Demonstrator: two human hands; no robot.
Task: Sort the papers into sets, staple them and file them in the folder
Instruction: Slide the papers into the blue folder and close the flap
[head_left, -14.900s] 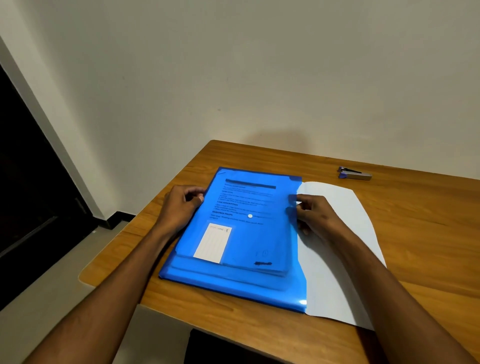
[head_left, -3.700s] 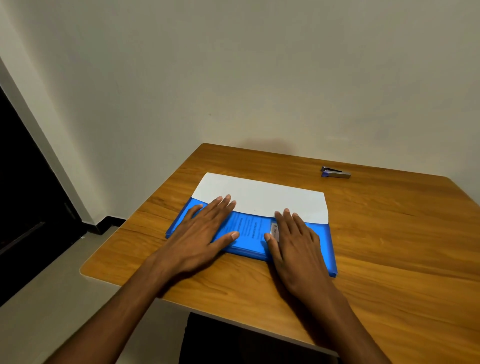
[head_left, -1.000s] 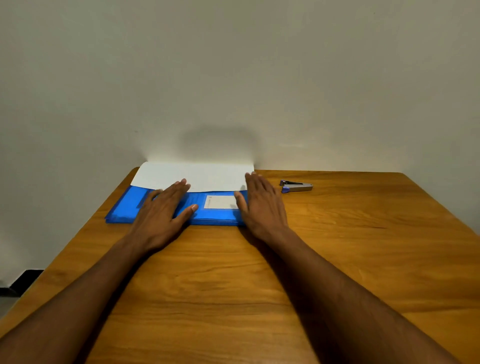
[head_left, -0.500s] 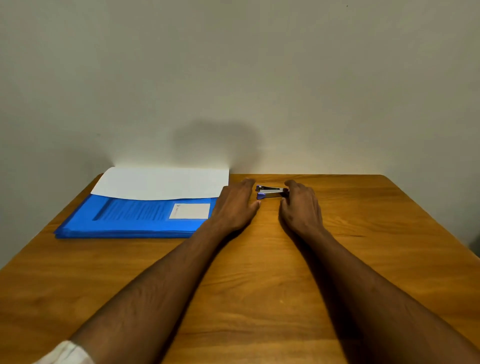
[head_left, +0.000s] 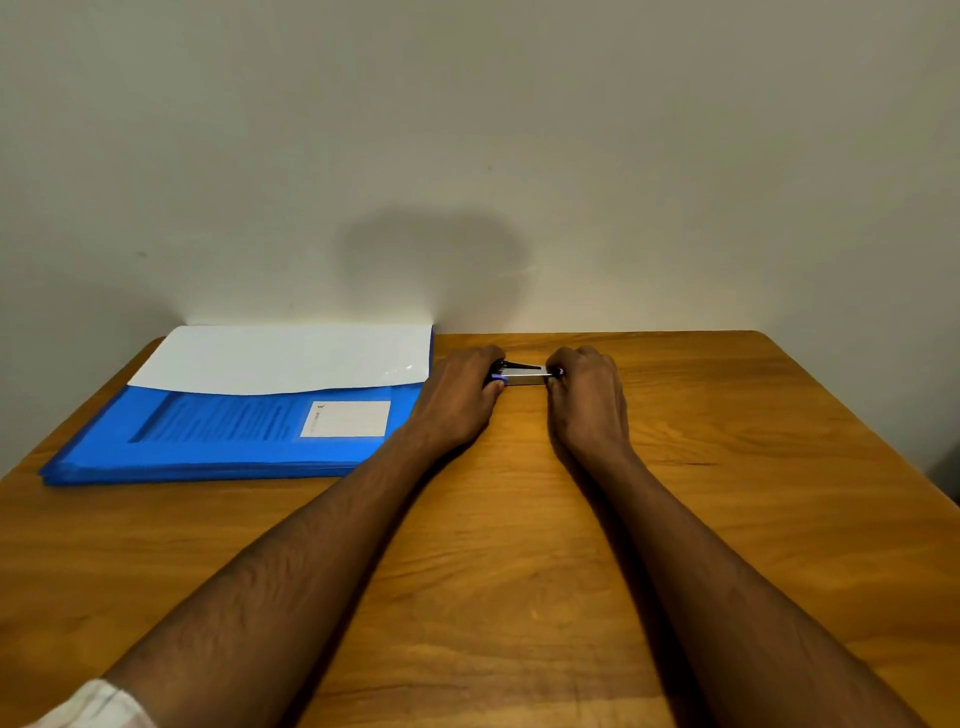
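A small metal stapler (head_left: 523, 374) with blue ends lies on the wooden table (head_left: 519, 545) near the far edge. My left hand (head_left: 457, 402) grips its left end and my right hand (head_left: 587, 400) grips its right end, fingers curled on it. The blue plastic folder (head_left: 218, 436) lies flat at the far left, printed papers showing through its cover beside a white label (head_left: 347, 419). Its white flap (head_left: 285, 358) rests along the wall side.
A plain wall (head_left: 467, 156) rises directly behind the table's far edge. The table's rounded right corner (head_left: 763, 338) and right edge drop off toward a dark floor at the far right.
Both hands left the folder and moved right to the stapler. In the last half second their fingers closed on its two ends.
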